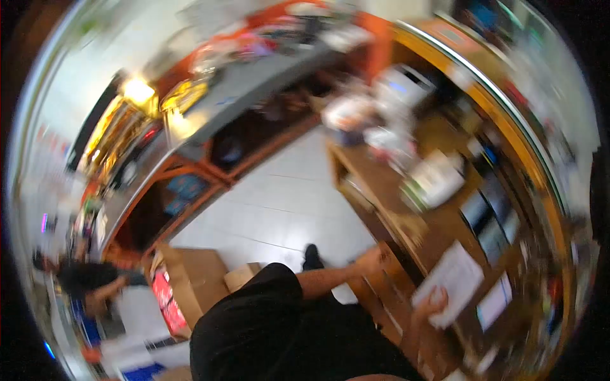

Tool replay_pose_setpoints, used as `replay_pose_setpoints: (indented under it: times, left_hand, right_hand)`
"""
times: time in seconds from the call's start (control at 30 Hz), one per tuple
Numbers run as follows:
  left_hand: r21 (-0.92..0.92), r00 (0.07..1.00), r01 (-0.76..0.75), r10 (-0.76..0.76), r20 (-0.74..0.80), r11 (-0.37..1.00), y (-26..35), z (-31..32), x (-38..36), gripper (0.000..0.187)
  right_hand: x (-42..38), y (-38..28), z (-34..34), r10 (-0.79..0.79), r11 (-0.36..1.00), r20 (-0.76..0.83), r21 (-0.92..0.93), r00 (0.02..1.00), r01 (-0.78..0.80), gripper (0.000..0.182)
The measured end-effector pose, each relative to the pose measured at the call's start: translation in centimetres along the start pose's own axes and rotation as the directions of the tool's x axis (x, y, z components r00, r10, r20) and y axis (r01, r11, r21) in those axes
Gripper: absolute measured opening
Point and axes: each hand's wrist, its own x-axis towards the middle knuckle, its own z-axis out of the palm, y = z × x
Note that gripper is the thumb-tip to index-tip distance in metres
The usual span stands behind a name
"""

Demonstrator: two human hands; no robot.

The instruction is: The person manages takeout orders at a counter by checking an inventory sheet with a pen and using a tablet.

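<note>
My right hand (433,303) lies on a sheaf of white paper (452,279) on the brown wooden desk, its fingers spread over the near edge. My left hand (373,259) reaches to the front edge of the same desk (406,225), next to the drawer fronts (381,292). Motion blur smears its fingers. Just beyond the paper are a dark glossy panel (489,216) and a pale lit screen or sheet (494,302).
Plastic bags (387,143) and a white-and-green package (433,181) crowd the desk's far end. An open cardboard box (194,279) with red packets (166,301) stands on my left. A grey-topped counter (254,86) lines the wall. Another person (82,279) is at far left.
</note>
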Motion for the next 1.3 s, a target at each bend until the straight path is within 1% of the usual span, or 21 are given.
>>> replay_pose_setpoints:
  times: [0.03,0.07,0.13,0.17,0.2,0.3,0.4,0.43,0.5,0.57,0.6,0.67,0.77,0.83,0.9,0.97,1.13,1.2,1.23,1.27,1.3]
  left_hand:
    - [0.036,0.983,0.184,-0.185,0.019,0.982,-6.9,1.3,0.1,0.038]
    - [-0.106,0.997,0.054,-0.049,0.052,0.993,-7.0,-4.8,-2.2,0.041]
    - [-0.109,0.980,0.197,-0.200,-0.014,0.974,-11.6,-12.1,-5.4,0.041]
    - [-0.116,0.969,0.215,-0.227,-0.097,0.970,-15.5,-15.2,-7.0,0.041]
    - [-0.114,0.951,0.239,-0.256,-0.172,0.964,-19.2,-18.4,-8.3,0.040]
    - [-0.156,0.781,0.447,-0.470,-0.412,0.881,-24.1,-29.2,-14.3,0.038]
    - [-0.274,0.563,0.529,-0.573,-0.595,0.804,-26.0,-36.9,-19.1,0.037]
    - [-0.294,0.536,0.529,-0.582,-0.611,0.796,-26.7,-37.9,-19.8,0.037]
    - [-0.428,0.377,0.467,-0.612,-0.695,0.774,-28.2,-40.1,-21.3,0.039]
    - [-0.464,0.349,0.439,-0.622,-0.701,0.770,-29.0,-39.8,-20.7,0.039]
    - [-0.496,0.339,0.410,-0.633,-0.696,0.765,-29.0,-38.9,-19.8,0.040]
    - [-0.523,0.411,0.344,-0.626,-0.663,0.780,-30.7,-36.7,-16.9,0.040]
    - [-0.459,0.530,0.322,-0.559,-0.637,0.828,-29.6,-35.5,-12.0,0.041]
    - [-0.431,0.654,0.254,-0.482,-0.582,0.866,-28.2,-35.5,-8.5,0.041]
    - [-0.421,0.685,0.221,-0.447,-0.575,0.880,-26.6,-36.5,-5.1,0.040]
    - [-0.430,0.702,0.183,-0.424,-0.572,0.884,-24.4,-37.6,-1.8,0.038]
    - [-0.414,0.753,0.110,-0.348,-0.559,0.904,-21.2,-37.1,8.7,0.037]
    - [-0.393,0.762,0.031,-0.276,-0.586,0.919,-19.3,-36.8,12.8,0.037]
    - [-0.389,0.770,0.028,-0.268,-0.579,0.921,-18.3,-36.9,14.6,0.037]
    - [-0.374,0.790,0.013,-0.239,-0.565,0.927,-17.2,-36.8,16.5,0.037]
    - [-0.361,0.809,-0.003,-0.210,-0.550,0.932,-16.2,-36.8,17.8,0.037]
  right_hand:
    - [-0.2,-3.6,1.1,-0.017,1.000,0.045,0.010,0.999,0.016,0.025]
    - [-0.5,-7.2,2.6,-0.006,0.995,0.163,0.104,0.987,-0.011,0.026]
    - [-2.6,-11.5,7.7,0.171,0.985,0.271,-0.011,0.947,-0.175,0.028]
    - [-4.5,-13.7,10.9,0.227,0.969,0.304,0.028,0.925,-0.247,0.029]
    - [-5.1,-16.6,13.2,0.166,0.976,0.356,0.074,0.920,-0.204,0.029]
    - [-6.7,-23.9,19.4,0.044,0.900,0.608,0.320,0.793,-0.295,0.026]
    - [-6.1,-30.9,22.5,-0.186,0.916,0.609,0.391,0.771,-0.088,0.023]
    - [-6.0,-32.2,23.6,-0.248,0.897,0.607,0.438,0.755,-0.058,0.024]
    - [-5.6,-33.3,26.3,-0.267,0.885,0.638,0.459,0.722,-0.079,0.024]
    - [-5.2,-32.8,28.0,-0.285,0.817,0.631,0.554,0.722,-0.161,0.026]
    - [-4.3,-33.2,27.6,-0.253,0.863,0.649,0.487,0.717,-0.136,0.027]
    - [-3.1,-33.1,28.7,-0.158,0.932,0.622,0.352,0.767,-0.093,0.025]
    - [0.4,-36.9,24.5,-0.063,0.917,0.655,0.336,0.753,-0.216,0.035]
    - [2.8,-38.9,23.2,-0.073,0.924,0.622,0.336,0.779,-0.182,0.035]
    - [5.0,-37.9,24.6,-0.088,0.930,0.588,0.338,0.804,-0.145,0.036]
    - [7.9,-35.6,28.3,-0.235,0.857,0.540,0.508,0.808,-0.090,0.024]
    - [16.1,-34.9,29.6,-0.323,0.887,0.452,0.451,0.832,0.099,0.022]
    - [19.0,-34.2,30.5,-0.384,0.749,0.332,0.658,0.861,0.080,0.023]
    - [20.5,-34.3,30.7,-0.483,0.690,0.118,0.661,0.868,0.295,0.022]
    - [21.7,-34.0,30.7,-0.472,0.700,0.118,0.653,0.873,0.290,0.022]
    - [22.9,-33.6,30.5,-0.375,0.734,0.237,0.667,0.896,0.131,0.022]
